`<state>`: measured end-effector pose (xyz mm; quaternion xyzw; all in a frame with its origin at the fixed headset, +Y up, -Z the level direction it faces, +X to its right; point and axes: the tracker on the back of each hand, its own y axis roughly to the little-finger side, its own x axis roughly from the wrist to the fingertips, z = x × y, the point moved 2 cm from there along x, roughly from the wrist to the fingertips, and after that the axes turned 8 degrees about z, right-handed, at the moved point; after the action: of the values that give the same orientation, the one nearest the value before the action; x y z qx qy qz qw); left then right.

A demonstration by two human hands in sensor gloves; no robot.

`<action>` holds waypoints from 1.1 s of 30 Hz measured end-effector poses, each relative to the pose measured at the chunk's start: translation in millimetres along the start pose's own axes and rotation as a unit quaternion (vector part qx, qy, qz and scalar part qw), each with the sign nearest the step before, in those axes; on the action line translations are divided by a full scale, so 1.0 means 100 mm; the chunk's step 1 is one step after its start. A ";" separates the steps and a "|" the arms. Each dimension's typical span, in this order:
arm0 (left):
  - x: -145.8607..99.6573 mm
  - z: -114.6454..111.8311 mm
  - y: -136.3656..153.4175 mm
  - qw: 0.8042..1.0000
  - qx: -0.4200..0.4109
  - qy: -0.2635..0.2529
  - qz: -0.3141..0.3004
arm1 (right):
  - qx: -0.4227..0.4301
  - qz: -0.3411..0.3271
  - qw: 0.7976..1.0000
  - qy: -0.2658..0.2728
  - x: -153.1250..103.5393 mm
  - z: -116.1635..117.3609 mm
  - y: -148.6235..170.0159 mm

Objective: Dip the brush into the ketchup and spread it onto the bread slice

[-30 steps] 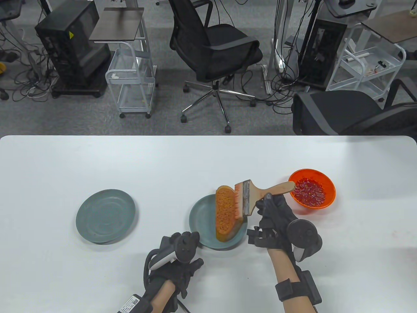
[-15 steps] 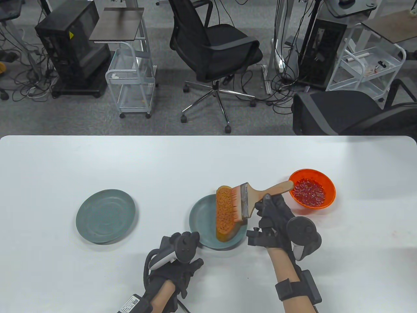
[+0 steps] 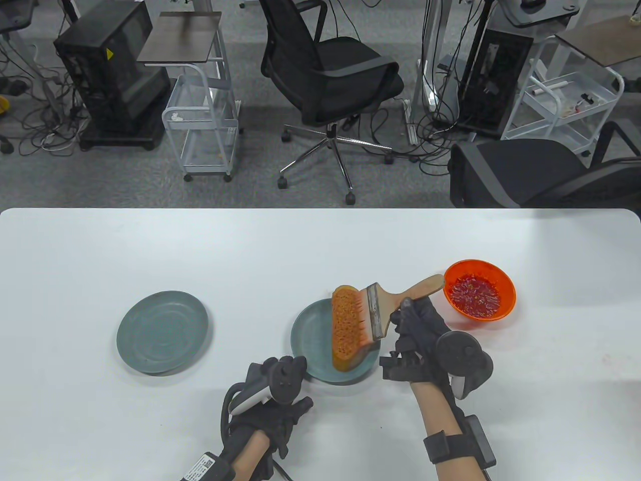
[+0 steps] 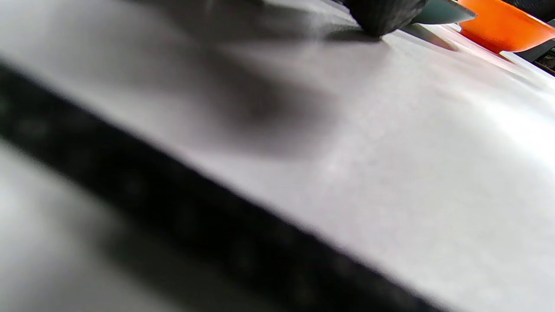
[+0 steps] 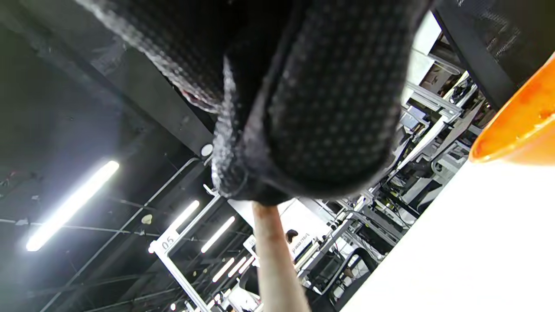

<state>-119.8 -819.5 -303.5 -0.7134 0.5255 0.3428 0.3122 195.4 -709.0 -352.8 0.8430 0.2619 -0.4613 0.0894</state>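
An orange-smeared bread slice point(image 3: 344, 328) lies on a grey-green plate point(image 3: 310, 345) at the table's middle. My right hand point(image 3: 418, 330) grips the wooden handle of a wide brush point(image 3: 380, 313); its reddish bristles lie on the slice's right side. The handle also shows in the right wrist view point(image 5: 275, 264) below the gloved fingers point(image 5: 312, 104). An orange bowl of ketchup point(image 3: 479, 294) stands just right of the brush handle's end. My left hand point(image 3: 275, 396) rests on the table at the plate's near-left rim; a gloved fingertip point(image 4: 383, 15) touches the table beside the plate point(image 4: 440, 13).
A second, bare grey-green plate point(image 3: 162, 331) sits at the table's left. The orange bowl's rim also shows in the left wrist view point(image 4: 503, 28) and the right wrist view point(image 5: 520, 125). Office chairs and carts stand beyond the table's far edge.
My right hand has drawn the brush a little to the left across the bread, so the handle's end has come off the bowl. The left hand has not moved.
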 end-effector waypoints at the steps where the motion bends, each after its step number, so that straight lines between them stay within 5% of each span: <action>1: 0.00 0.00 0.00 1.000 0.000 0.000 0.000 | 0.017 0.009 1.000 -0.007 0.00 0.01 0.01; 5: 0.00 0.00 0.00 1.000 -0.001 0.000 0.001 | 0.094 0.064 0.990 -0.086 -0.08 0.24 0.07; 9: 0.00 0.00 0.00 1.000 -0.001 -0.001 0.000 | 0.049 0.051 0.992 -0.104 -0.10 0.31 0.07; 19: 0.00 0.01 0.00 1.000 0.002 -0.006 0.006 | 0.037 0.034 0.999 -0.009 0.07 -0.07 0.13; 27: -0.02 0.09 0.04 1.000 -0.014 -0.028 -0.001 | 0.136 0.007 0.990 -0.039 0.02 -0.05 -0.14; 33: -0.25 0.45 0.23 0.989 -0.101 -0.112 -0.006 | 0.160 -0.055 0.983 -0.066 -0.06 -0.02 -0.42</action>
<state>-154.3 -775.5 -311.2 -0.7014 0.4457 0.4698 0.2979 172.8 -674.8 -343.1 0.7983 0.2238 -0.5564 -0.0551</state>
